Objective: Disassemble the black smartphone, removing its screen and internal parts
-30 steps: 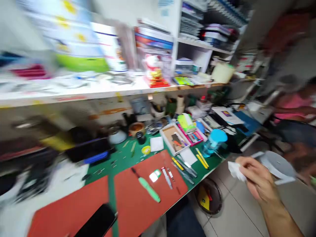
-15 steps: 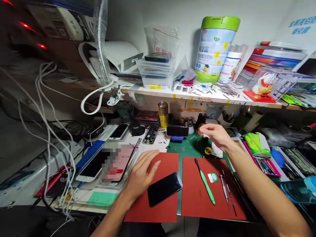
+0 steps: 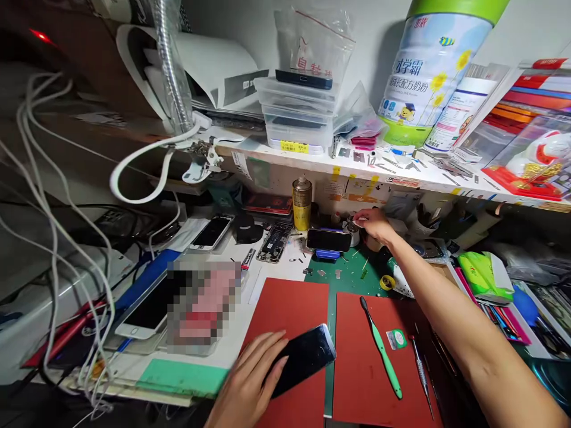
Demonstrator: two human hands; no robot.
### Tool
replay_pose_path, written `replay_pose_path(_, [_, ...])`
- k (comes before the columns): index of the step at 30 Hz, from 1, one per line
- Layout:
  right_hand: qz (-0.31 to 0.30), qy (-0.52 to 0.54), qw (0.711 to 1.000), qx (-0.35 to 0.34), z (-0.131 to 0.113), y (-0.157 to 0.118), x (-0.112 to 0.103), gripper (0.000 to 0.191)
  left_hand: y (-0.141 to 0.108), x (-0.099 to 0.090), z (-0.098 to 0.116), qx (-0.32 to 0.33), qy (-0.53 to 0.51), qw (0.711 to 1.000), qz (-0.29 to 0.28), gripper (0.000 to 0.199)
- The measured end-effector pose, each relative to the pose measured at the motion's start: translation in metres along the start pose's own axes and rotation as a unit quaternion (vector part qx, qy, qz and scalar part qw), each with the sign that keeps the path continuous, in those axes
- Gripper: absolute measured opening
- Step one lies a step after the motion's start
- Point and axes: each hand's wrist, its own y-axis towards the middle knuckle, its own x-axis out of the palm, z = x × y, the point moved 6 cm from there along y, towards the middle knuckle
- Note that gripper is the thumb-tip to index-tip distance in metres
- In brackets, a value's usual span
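Note:
My left hand [image 3: 254, 374] lies over the left end of a dark smartphone [image 3: 306, 359], thumb on the screen and fingers along the upper edge. The phone rests at a slant on the left red mat [image 3: 289, 303]. Farther back, my right hand [image 3: 373, 224] is closed, its fingertips at the top of a small pale bottle [image 3: 354, 236]. Whatever those fingers hold is too small to make out. Beside the bottle, another phone [image 3: 329, 239] stands propped on a blue holder [image 3: 328, 254].
A green toothbrush [image 3: 382, 351], a small green-white packet [image 3: 396, 339] and a screwdriver [image 3: 420, 368] lie on the right red mat [image 3: 352, 380]. A yellow spray can [image 3: 302, 205] stands under the shelf [image 3: 285, 163]. An opened phone [image 3: 274, 242] and white cables [image 3: 56, 238] are on the left.
My right hand has moved back and left to the small bottle. My left hand has come down onto the phone's left end. The view has shifted nearer the shelf.

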Motion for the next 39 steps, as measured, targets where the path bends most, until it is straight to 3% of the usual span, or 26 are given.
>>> replay_pose_path(3, [-0.005, -0.027, 1.000, -0.006, 0.003, 0.004, 0.000, 0.037, -0.022, 0.000, -0.008, -0.016, 0.006, 1.000, 0.016, 0.039])
replay_pose_path(6, [-0.010, -0.055, 0.998, -0.008, 0.003, 0.007, -0.001, 0.037, -0.029, 0.003, -0.011, -0.022, 0.003, 0.999, 0.024, 0.040])
replay_pose_path(17, [-0.048, -0.097, 0.994, 0.020, 0.001, 0.012, 0.003, 0.036, -0.024, 0.004, -0.008, -0.027, 0.000, 0.999, 0.018, 0.040])
replay_pose_path(25, [-0.019, -0.062, 0.997, 0.043, -0.009, 0.009, 0.001, 0.036, -0.022, 0.004, -0.005, -0.036, 0.001, 0.999, 0.000, 0.042])
replay_pose_path(29, [0.016, -0.020, 0.999, 0.036, -0.026, -0.006, -0.015, 0.029, -0.022, 0.005, -0.003, -0.041, 0.003, 0.999, -0.017, 0.043])
replay_pose_path(31, [0.045, 0.007, 0.999, 0.027, -0.036, -0.031, -0.028, 0.025, -0.022, 0.007, -0.002, -0.038, 0.006, 0.999, -0.030, 0.048])
replay_pose_path(34, [0.056, 0.047, 0.997, 0.015, -0.051, -0.104, -0.028, 0.030, -0.023, 0.011, 0.001, -0.025, 0.014, 0.998, -0.049, 0.063])
replay_pose_path(36, [0.014, 0.074, 0.997, 0.016, -0.058, -0.170, -0.005, 0.032, -0.022, 0.014, 0.005, -0.021, 0.017, 0.998, -0.064, 0.071])
replay_pose_path(39, [-0.080, 0.129, 0.988, 0.041, -0.062, -0.268, 0.054, 0.023, -0.019, 0.017, 0.011, -0.028, 0.009, 0.996, -0.082, 0.073])
